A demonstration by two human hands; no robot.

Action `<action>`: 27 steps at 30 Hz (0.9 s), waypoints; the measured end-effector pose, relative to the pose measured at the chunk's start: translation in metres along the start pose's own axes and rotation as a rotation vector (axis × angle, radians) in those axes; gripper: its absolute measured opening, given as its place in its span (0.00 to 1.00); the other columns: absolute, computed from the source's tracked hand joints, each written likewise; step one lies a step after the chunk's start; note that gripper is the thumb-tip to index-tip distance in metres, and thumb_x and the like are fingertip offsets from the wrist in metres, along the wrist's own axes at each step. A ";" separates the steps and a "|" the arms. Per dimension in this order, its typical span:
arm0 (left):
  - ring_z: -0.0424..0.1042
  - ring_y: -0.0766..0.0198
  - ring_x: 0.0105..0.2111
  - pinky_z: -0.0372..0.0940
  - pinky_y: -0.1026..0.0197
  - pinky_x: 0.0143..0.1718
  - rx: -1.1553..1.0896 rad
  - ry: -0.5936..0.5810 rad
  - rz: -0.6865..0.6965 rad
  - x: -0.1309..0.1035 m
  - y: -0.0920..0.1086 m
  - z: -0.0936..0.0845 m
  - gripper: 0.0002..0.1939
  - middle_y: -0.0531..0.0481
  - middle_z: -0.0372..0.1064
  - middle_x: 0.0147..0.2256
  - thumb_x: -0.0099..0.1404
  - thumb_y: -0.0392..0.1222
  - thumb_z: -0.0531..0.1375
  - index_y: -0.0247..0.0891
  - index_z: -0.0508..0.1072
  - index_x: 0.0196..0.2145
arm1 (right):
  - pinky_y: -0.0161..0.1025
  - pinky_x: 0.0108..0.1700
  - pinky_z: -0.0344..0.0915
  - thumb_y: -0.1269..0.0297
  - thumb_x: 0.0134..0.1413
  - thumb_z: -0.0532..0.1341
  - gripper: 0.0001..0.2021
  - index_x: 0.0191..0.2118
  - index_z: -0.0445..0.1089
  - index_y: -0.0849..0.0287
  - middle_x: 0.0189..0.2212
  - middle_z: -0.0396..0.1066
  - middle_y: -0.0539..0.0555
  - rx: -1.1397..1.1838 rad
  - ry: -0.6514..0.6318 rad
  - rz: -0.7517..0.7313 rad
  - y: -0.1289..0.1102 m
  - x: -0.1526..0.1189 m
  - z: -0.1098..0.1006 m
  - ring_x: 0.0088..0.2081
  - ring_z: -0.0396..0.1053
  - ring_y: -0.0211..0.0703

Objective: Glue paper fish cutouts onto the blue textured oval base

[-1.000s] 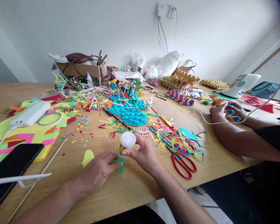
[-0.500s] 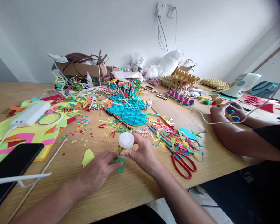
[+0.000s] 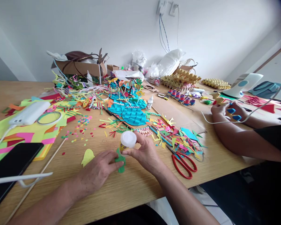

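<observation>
My right hand [image 3: 146,153] is wrapped round a small glue bottle [image 3: 127,140], tilted with its white round base up over a green paper cutout [image 3: 121,162]. The bottle's lower end is mostly hidden by my fingers. My left hand [image 3: 103,167] has its fingers and thumb on the cutout, pressing it on the table. A pale yellow paper shape [image 3: 87,157] lies just left of my left hand. Behind the bottle is a blue scaled paper piece [image 3: 134,116].
Red-handled scissors [image 3: 184,165] lie to the right, beside paper scraps [image 3: 180,139]. A phone [image 3: 14,168], a thin stick [image 3: 41,175] and a white cable are at left. Another person's hands [image 3: 227,110] hold egg-carton pieces at right.
My right hand and the glue bottle have shifted slightly up and right, showing more of the green cutout. My left hand stays on it.
</observation>
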State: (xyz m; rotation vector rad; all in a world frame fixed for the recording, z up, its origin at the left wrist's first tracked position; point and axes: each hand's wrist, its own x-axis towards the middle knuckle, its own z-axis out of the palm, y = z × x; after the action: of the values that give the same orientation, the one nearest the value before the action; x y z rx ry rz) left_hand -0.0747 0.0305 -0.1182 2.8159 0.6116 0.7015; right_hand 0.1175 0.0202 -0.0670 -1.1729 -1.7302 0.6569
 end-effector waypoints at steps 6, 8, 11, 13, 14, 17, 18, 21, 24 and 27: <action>0.67 0.60 0.40 0.65 0.57 0.39 0.034 -0.050 -0.018 0.000 0.000 0.000 0.13 0.47 0.66 0.40 0.67 0.34 0.49 0.44 0.70 0.44 | 0.32 0.29 0.57 0.53 0.41 0.65 0.14 0.26 0.66 0.59 0.23 0.64 0.48 0.025 0.013 0.006 0.000 -0.001 0.000 0.27 0.61 0.38; 0.67 0.59 0.40 0.65 0.56 0.40 0.039 -0.060 -0.021 0.000 0.000 -0.001 0.13 0.47 0.66 0.41 0.66 0.34 0.49 0.44 0.70 0.44 | 0.32 0.29 0.57 0.54 0.41 0.65 0.14 0.26 0.66 0.59 0.23 0.64 0.48 0.023 0.019 0.015 0.000 -0.001 0.000 0.27 0.61 0.38; 0.66 0.59 0.40 0.66 0.56 0.40 0.056 -0.067 -0.021 0.000 0.000 0.000 0.14 0.47 0.66 0.41 0.66 0.33 0.49 0.43 0.70 0.43 | 0.32 0.29 0.57 0.54 0.41 0.65 0.14 0.27 0.66 0.59 0.23 0.64 0.47 0.011 0.011 0.022 0.000 0.000 0.000 0.27 0.61 0.38; 0.66 0.60 0.40 0.66 0.56 0.40 0.074 -0.069 -0.014 -0.001 0.000 0.000 0.13 0.46 0.66 0.41 0.67 0.33 0.48 0.42 0.70 0.43 | 0.32 0.30 0.57 0.53 0.41 0.65 0.14 0.27 0.67 0.59 0.23 0.64 0.48 -0.009 0.010 0.015 0.001 0.001 0.001 0.27 0.61 0.38; 0.66 0.59 0.40 0.66 0.55 0.40 0.080 -0.073 -0.011 -0.001 -0.001 0.001 0.13 0.46 0.66 0.41 0.67 0.34 0.48 0.42 0.69 0.43 | 0.32 0.30 0.57 0.53 0.41 0.65 0.14 0.27 0.67 0.59 0.23 0.65 0.48 -0.021 0.014 0.011 0.002 0.002 0.002 0.27 0.61 0.38; 0.65 0.59 0.41 0.66 0.55 0.40 0.086 -0.094 -0.008 -0.002 -0.002 0.002 0.14 0.46 0.65 0.41 0.66 0.32 0.48 0.42 0.68 0.44 | 0.32 0.28 0.56 0.52 0.41 0.65 0.15 0.26 0.66 0.59 0.22 0.64 0.48 -0.037 0.028 0.008 0.002 0.003 0.003 0.27 0.61 0.38; 0.65 0.59 0.41 0.66 0.54 0.40 0.081 -0.106 -0.011 -0.002 -0.002 0.002 0.14 0.46 0.65 0.41 0.66 0.32 0.48 0.42 0.68 0.44 | 0.32 0.28 0.56 0.52 0.40 0.65 0.15 0.26 0.66 0.59 0.22 0.64 0.47 -0.031 0.028 0.009 0.001 0.003 0.003 0.26 0.61 0.38; 0.65 0.59 0.40 0.65 0.54 0.40 0.064 -0.135 -0.030 -0.002 -0.002 0.001 0.13 0.47 0.64 0.40 0.66 0.33 0.49 0.42 0.68 0.44 | 0.32 0.28 0.56 0.52 0.40 0.65 0.15 0.26 0.66 0.59 0.22 0.64 0.47 0.003 0.013 0.011 -0.001 0.002 0.003 0.26 0.61 0.37; 0.65 0.59 0.39 0.65 0.54 0.40 0.051 -0.147 -0.042 0.000 -0.001 -0.001 0.12 0.47 0.64 0.38 0.66 0.34 0.49 0.41 0.69 0.43 | 0.32 0.28 0.56 0.52 0.41 0.65 0.15 0.26 0.66 0.60 0.22 0.64 0.48 0.020 0.002 0.000 -0.002 0.002 0.003 0.27 0.61 0.37; 0.64 0.58 0.40 0.64 0.54 0.41 0.039 -0.133 -0.023 0.000 0.000 -0.002 0.14 0.46 0.64 0.40 0.67 0.32 0.47 0.40 0.69 0.44 | 0.32 0.28 0.56 0.53 0.41 0.65 0.15 0.26 0.66 0.60 0.22 0.63 0.48 -0.014 0.015 -0.003 0.000 0.002 0.003 0.27 0.61 0.37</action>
State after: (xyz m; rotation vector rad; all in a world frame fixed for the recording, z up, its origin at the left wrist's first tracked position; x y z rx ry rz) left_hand -0.0760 0.0309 -0.1166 2.8569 0.6396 0.4992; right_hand 0.1145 0.0221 -0.0671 -1.1819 -1.7261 0.6329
